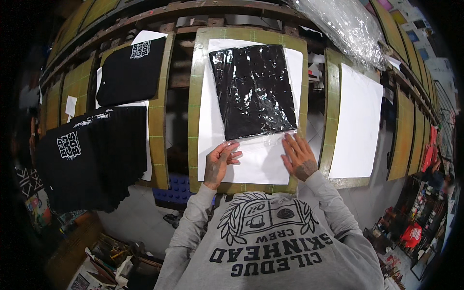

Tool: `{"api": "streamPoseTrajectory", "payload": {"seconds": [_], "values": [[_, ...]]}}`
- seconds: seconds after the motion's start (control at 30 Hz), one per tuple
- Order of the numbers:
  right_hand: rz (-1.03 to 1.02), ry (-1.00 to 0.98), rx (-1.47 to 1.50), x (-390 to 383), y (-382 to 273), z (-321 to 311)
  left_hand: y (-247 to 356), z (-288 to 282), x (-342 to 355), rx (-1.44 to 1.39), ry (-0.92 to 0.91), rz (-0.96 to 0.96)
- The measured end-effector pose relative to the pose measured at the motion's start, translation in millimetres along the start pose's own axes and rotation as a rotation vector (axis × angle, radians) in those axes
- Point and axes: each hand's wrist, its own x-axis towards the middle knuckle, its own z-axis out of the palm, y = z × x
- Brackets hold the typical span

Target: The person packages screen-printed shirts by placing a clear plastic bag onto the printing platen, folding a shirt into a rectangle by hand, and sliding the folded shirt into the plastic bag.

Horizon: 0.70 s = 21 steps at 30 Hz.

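Note:
A folded black garment in a clear plastic bag (256, 92) lies slightly tilted on white paper (212, 159), its wrapping shiny and creased. The bag's clear flap (258, 142) stretches along the near edge, between my hands. At the flap's left end my left hand (221, 163) pinches the plastic between thumb and index finger, the other fingers loosely curled. My right hand (300, 155) rests by the bag's near right corner, fingers stretched out and touching the plastic edge. Beneath the paper is a yellow-green board (203, 48).
On the left board sit a folded black shirt (128, 72) and a stack of black shirts (96, 154) with white prints. To the right, another board holds a white sheet (355, 121). A heap of clear plastic bags (338, 29) lies at the back right. Gaps separate the boards.

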Motion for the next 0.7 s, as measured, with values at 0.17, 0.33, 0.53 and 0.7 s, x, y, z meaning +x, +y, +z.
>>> {"api": "streamPoseTrajectory", "payload": {"seconds": [0.17, 0.33, 0.53, 0.7], "values": [[-0.022, 0.251, -0.055, -1.0, 11.9, 0.7, 10.1, -2.3, -0.6, -0.026, 0.016, -0.034], [-0.065, 0.340, -0.121, 7.7, 26.9, 14.2, 14.1, -8.1, 1.0, 0.104, 0.010, -0.080], [-0.164, 0.466, -0.030, -8.1, 42.6, 26.8, 22.5, -17.7, -5.3, 0.453, 0.115, 0.002], [-0.170, 0.528, -0.034, -5.5, 34.9, 18.1, 44.3, -2.5, -19.0, 1.197, 0.206, 0.825]]}}
